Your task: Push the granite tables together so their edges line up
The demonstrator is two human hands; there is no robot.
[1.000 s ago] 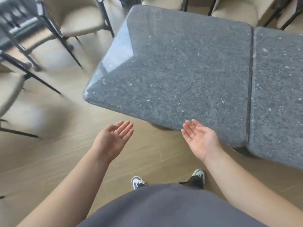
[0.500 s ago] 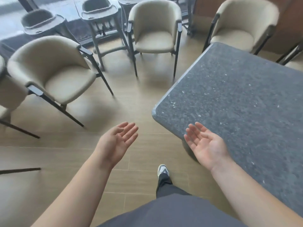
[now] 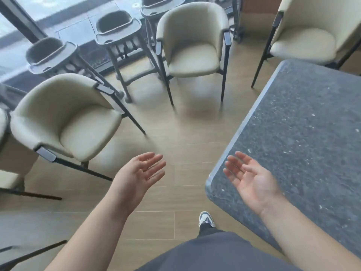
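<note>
Hovering hands [image 3: 195, 178], palms up, beside speckled round-cornered granite table [image 3: 304, 137]

A granite table [image 3: 304, 133] fills the right side of the view, its dark grey speckled top polished and flat. Its rounded near corner points toward the lower middle, and one long edge runs diagonally up to the right.

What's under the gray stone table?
Under the table you can see only wooden floor near its corner. The tabletop covers its legs and whatever else is below. The right hand hovers above it.
</note>
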